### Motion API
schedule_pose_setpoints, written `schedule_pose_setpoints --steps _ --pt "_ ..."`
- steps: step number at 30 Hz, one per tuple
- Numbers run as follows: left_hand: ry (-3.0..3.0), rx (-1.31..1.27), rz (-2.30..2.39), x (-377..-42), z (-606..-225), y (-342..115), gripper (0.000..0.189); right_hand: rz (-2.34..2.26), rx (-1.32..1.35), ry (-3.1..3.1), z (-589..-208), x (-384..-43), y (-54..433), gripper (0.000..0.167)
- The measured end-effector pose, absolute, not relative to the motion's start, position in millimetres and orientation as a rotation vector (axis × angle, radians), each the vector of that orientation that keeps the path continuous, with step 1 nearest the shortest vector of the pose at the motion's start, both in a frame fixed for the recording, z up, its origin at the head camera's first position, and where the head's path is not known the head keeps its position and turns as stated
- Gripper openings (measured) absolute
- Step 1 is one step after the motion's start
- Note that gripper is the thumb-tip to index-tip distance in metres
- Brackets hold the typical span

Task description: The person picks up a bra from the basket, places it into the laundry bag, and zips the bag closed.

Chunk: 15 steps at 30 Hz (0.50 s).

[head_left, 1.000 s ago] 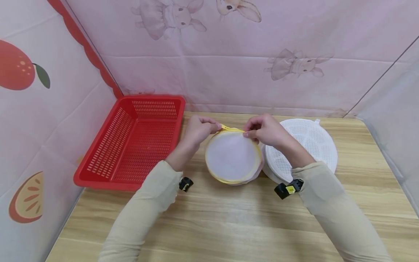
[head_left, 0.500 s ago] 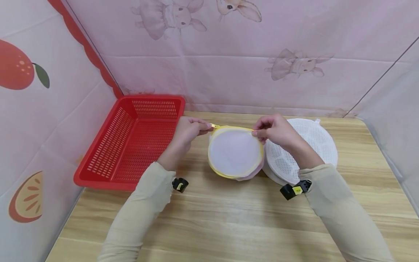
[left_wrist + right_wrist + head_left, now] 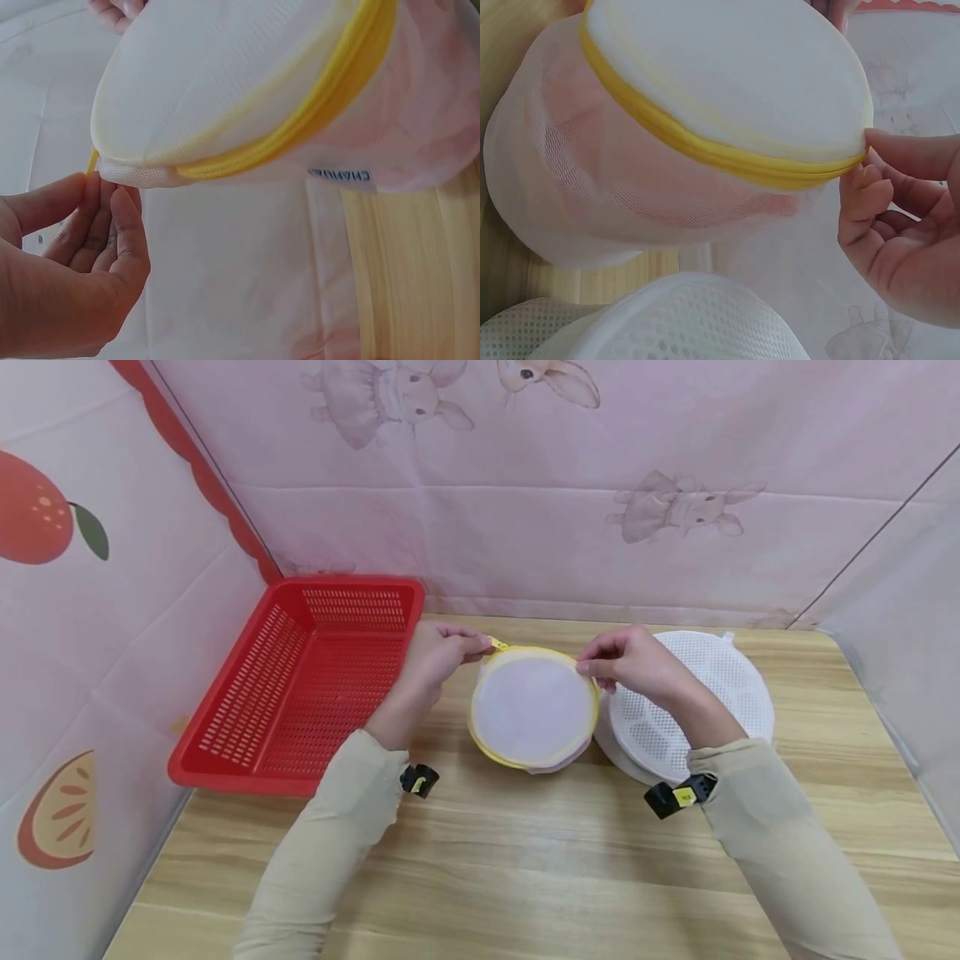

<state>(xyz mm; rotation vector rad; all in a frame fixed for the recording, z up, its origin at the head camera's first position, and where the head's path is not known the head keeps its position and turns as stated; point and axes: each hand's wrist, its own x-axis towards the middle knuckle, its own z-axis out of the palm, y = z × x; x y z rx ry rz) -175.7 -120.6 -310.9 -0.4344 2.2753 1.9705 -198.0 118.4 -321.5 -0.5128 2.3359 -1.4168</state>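
Note:
A round mesh laundry bag (image 3: 534,708) with a white lid and a yellow zip (image 3: 705,150) around its rim stands in the middle of the table. Something pink shows through its side wall. With thumb and finger, my left hand (image 3: 441,658) pinches the yellow zip pull (image 3: 92,160) at the bag's far left edge. My right hand (image 3: 632,662) pinches the rim at the far right, thumb on top. A small printed label (image 3: 341,175) shows on the bag's side in the left wrist view.
To the left stands a red slotted plastic basket (image 3: 296,788), near the left hand. A white round mesh bag (image 3: 705,681) lies at the right, partly under the right forearm. The fabric-covered wall (image 3: 510,552) rises behind the wooden table (image 3: 525,877).
Both hands have spread apart along the rim, the left going left with the zip pull, the right going right. The bag's lid has tilted slightly and shifted a little.

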Motion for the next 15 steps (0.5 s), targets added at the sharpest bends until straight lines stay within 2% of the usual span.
schedule_pose_setpoints --steps 15 --pt "2.489 -0.353 1.724 -171 -302 -100 0.014 -1.339 -0.613 2.338 -314 -194 98 0.014"
